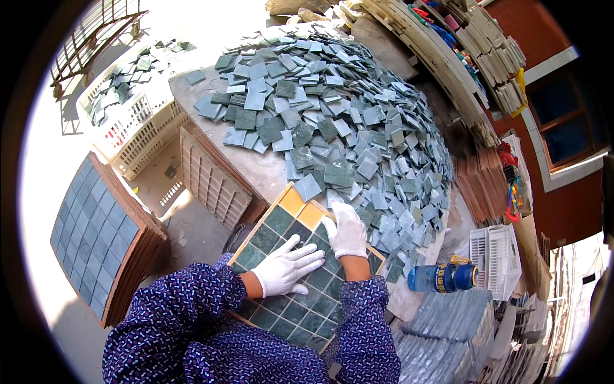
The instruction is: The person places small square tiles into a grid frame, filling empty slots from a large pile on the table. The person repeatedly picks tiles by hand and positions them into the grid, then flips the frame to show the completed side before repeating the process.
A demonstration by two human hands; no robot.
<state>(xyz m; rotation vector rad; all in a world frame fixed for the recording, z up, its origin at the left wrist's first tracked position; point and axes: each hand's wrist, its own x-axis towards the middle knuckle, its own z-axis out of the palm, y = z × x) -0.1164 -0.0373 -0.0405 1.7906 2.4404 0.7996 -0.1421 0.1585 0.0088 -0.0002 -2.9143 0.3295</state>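
Observation:
Across my lap and the table edge rests a square gridded tray (256,223) with a thin wooden rim. Dark green square tiles (279,219) fill most of its cells, while yellow base shows in cells at the far corner. My left hand (288,265), in a white glove, lies flat on the tiles with fingers spread. Gloved in white too, my right hand (347,232) rests over the tray's far right side, thumb apart from the bent fingers; no held tile shows. A loose pale tile (307,187) lies by the tray's far corner.
Beyond the tray spreads a large heap of loose green-grey tiles (326,121). On the left stand stacked tile-filled trays (96,237), gridded trays (214,179) and a cream crate (137,131). A blue bottle (441,277), white basket (495,256) and wrapped tile stacks (448,320) stand right.

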